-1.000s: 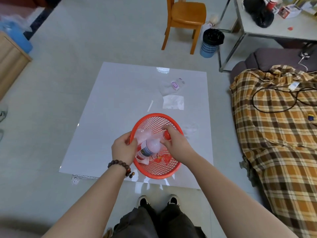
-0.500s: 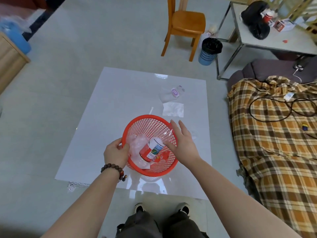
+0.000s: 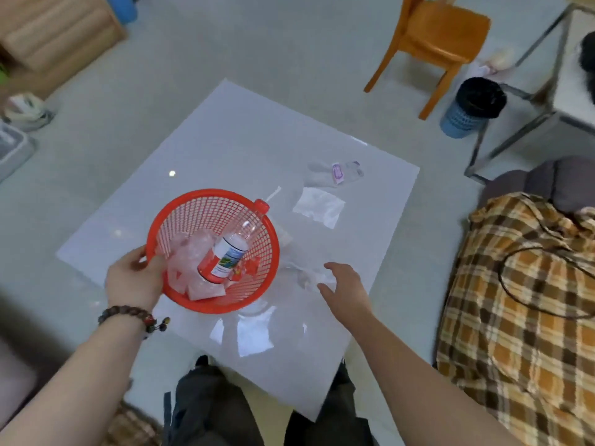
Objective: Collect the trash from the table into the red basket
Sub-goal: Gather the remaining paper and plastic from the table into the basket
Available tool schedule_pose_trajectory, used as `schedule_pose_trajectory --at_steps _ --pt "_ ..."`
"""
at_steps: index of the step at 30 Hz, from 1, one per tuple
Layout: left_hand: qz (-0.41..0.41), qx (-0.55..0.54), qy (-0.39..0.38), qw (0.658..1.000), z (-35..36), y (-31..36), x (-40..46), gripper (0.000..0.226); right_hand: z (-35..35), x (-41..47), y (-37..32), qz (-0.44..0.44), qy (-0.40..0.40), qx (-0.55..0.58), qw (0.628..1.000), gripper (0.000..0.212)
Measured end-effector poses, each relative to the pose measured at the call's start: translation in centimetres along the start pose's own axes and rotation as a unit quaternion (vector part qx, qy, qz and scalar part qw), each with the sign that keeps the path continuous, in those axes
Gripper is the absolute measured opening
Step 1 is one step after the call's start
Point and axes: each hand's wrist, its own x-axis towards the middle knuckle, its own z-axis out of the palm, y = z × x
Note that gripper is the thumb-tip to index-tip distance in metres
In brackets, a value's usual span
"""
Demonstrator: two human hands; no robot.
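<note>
While the red basket (image 3: 212, 249) sits tilted at the near-left part of the white table (image 3: 225, 140), the left hand (image 3: 135, 278) grips its near-left rim, thumb outside and fingers curled over the edge. Inside lie a plastic bottle (image 3: 230, 252) with a red cap poking over the far rim, and crumpled clear wrappers (image 3: 190, 255) whose shapes blur into each other against the mesh. To the basket's right, the right hand (image 3: 343, 284) hovers with fingers spread loosely, empty, right at a small crumpled clear scrap (image 3: 310, 276); whether the fingertips touch it cannot be told. Farther back on the table lie a flat white packet (image 3: 318, 206), a clear wrapper with a purple label (image 3: 335, 170), hard to outline on the glossy top, and a thin white stick (image 3: 273, 193) partly behind the basket rim. Right of the table a plaid blanket (image 3: 521, 300) is cut off by the frame edge.
</note>
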Motion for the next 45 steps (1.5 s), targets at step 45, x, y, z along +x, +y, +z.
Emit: schedule_pose_trajectory --at_steps 45 --pt "-0.158 -0.147 0.241 0.946 2.8 -5.9 -12.3 0.015 2.2 1.2 -11.5 -0.399 -0.167 0.062 0.9 0.04"
